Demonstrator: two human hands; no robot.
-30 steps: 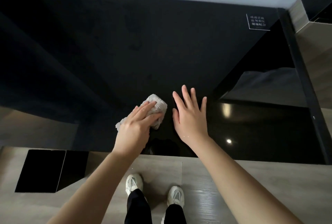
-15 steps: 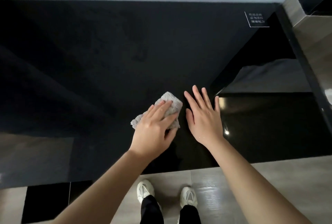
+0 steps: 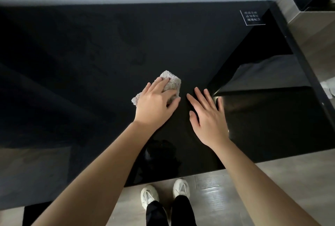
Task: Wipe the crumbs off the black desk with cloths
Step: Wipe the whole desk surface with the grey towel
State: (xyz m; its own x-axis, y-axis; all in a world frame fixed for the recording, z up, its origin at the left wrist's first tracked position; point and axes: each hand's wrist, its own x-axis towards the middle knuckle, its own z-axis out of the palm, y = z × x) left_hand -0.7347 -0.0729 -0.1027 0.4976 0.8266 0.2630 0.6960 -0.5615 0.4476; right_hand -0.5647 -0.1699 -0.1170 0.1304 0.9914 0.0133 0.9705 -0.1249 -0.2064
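Logging pose first: where is the left hand (image 3: 155, 102)? (Obs. 1)

Arm reaches in from lower left, palm down. Fingers lie curved over the cloth (image 3: 172, 80), thumb against its near edge: it grips the wad and presses it on the black desk (image 3: 90, 58), about mid-surface. (Obs. 2)

Right hand (image 3: 208, 117)? (Obs. 1)

Flat on the desk just beside the cloth, not touching it. Fingers straight and slightly spread, holding nothing. Little finger is blurred. (Obs. 2)

Materials? (Obs. 1)

Cloth: pale grey, nubbly weave, bunched, one ragged corner showing left of the knuckles. Desk: glossy near the front edge, mirroring the room; duller toward the wall, with faint smear marks. Small square label (image 3: 252, 18), white characters, far right corner; too small to read. (Obs. 2)

Below the edge? (Obs. 1)

Grey wood-grain floor (image 3: 272, 180), white shoes (image 3: 148, 196), black trousers. (Obs. 2)
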